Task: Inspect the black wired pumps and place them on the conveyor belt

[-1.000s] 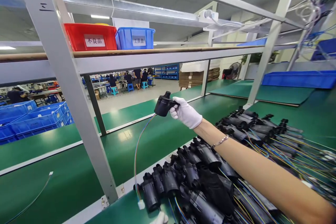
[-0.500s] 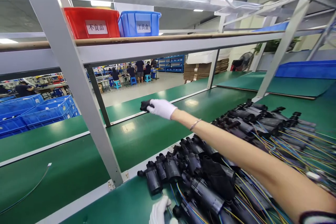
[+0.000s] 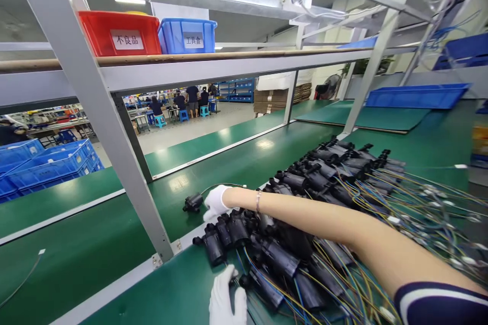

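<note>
Green tabletop (image 3: 179, 284): keep coloured thin wires (image 3: 353, 197) untangled; left white-gloved grip (image 3: 222, 297) open, seemingly empty; right white-gloved grip (image 3: 216, 202) curled, hold unclear.

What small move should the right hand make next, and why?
Probably ease the right hand back toward the piled black units, since the lone black unit rests on the green surface beyond the pale strip, while the open left hand is beside them.

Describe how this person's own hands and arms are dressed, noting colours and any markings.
The left hand and right hand are both gloved in white, with no markings visible. On the right arm are a thin, silvery bracelet and a dark navy sleeve with a white stripe. The left sleeve is out of view.
</note>
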The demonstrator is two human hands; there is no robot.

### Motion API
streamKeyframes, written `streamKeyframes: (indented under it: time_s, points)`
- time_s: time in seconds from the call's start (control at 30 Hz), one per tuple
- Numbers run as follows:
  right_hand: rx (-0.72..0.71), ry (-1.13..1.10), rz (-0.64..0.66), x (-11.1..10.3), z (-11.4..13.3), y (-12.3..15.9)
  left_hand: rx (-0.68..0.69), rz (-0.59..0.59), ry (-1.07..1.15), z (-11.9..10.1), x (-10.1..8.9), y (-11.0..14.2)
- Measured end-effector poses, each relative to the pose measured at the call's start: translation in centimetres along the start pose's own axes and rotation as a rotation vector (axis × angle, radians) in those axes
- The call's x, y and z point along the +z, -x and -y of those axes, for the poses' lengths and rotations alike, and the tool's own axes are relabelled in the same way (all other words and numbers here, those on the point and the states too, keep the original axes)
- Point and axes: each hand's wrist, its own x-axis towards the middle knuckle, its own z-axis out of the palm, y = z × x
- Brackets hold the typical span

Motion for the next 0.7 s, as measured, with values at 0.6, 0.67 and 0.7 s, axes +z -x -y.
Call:
streamKeyframes:
  time_s: [0.6,0.67,0.7]
  points:
    - [-0.103,-0.193,-0.736,-2.8,3.8,19.5,-0.346,0.346,1.325,-17.8,-7.7,-4.5]
    - [0.007,-0.383,-0.854,-0.5,4.5,21.7,-0.474,0.402,1.635,-19.3,-8.4,-3.4]
    - [0.053,-0.533,-0.881,1.2,4.9,22.6,-0.519,0.425,1.744,-19.7,-8.7,-2.8]
